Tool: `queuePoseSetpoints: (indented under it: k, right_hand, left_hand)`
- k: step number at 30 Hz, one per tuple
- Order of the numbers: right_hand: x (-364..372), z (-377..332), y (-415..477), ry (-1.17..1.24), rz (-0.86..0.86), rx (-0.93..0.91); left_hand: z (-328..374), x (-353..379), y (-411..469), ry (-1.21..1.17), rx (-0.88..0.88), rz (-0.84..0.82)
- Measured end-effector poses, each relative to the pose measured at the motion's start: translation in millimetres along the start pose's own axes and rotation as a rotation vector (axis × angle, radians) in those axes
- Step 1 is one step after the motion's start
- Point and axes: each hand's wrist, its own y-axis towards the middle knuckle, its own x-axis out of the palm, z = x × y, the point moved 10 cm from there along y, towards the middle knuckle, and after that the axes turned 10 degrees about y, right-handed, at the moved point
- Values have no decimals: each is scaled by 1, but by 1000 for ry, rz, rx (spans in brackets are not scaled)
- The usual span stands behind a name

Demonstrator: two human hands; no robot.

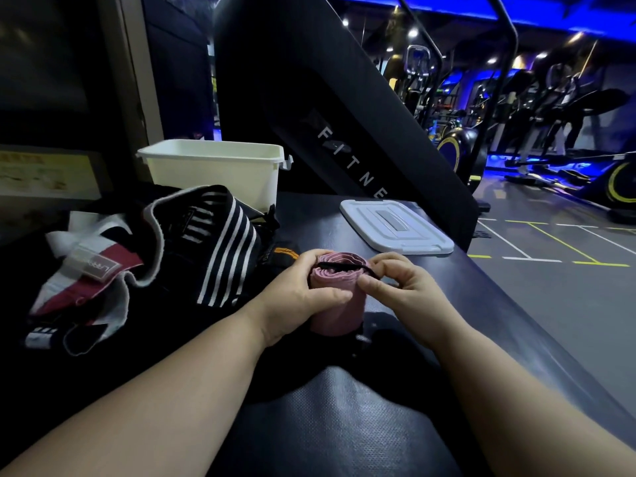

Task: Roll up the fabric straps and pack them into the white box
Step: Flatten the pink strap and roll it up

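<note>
A big black slanted gym machine panel (344, 108) with white letters stands at the far side. In front of it lies a wide dark padded mat (327, 418), and everything else sits on it.

On the left is a loose pile of black fabric straps with white stripes (220, 242). A red and white strap (86, 270) lies at the pile's left side. None of these are rolled.

Behind the pile, at the far left, stands the white plastic box (213, 173). It is open on top, and I cannot tell what is inside it. Its flat pale grey lid (395, 225) lies to the right of it, apart from the box.

In the middle, near the person, the left hand (303, 297) is wrapped around a pink fabric strap (339, 304). The strap is rolled into a fat tube and stands on its end on the mat. The right hand (402, 287) pinches a thin black band (340, 266) that runs across the top of the roll, at the roll's right edge.
</note>
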Motion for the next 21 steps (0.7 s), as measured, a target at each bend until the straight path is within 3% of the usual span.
queuePoseSetpoints:
  k: [6, 15, 17, 21]
  right_hand:
    - [-6, -11, 2, -110, 76, -88]
    - [5, -15, 0, -156, -33, -86]
    - [10, -12, 0, -130, -70, -60]
    - [6, -9, -1, -88, -71, -15]
  left_hand:
    - [3, -9, 1, 155, 20, 167]
    - [9, -16, -2, 244, 15, 324]
    - [4, -16, 0, 218, 14, 286]
    - [-5, -2, 0, 57, -10, 25]
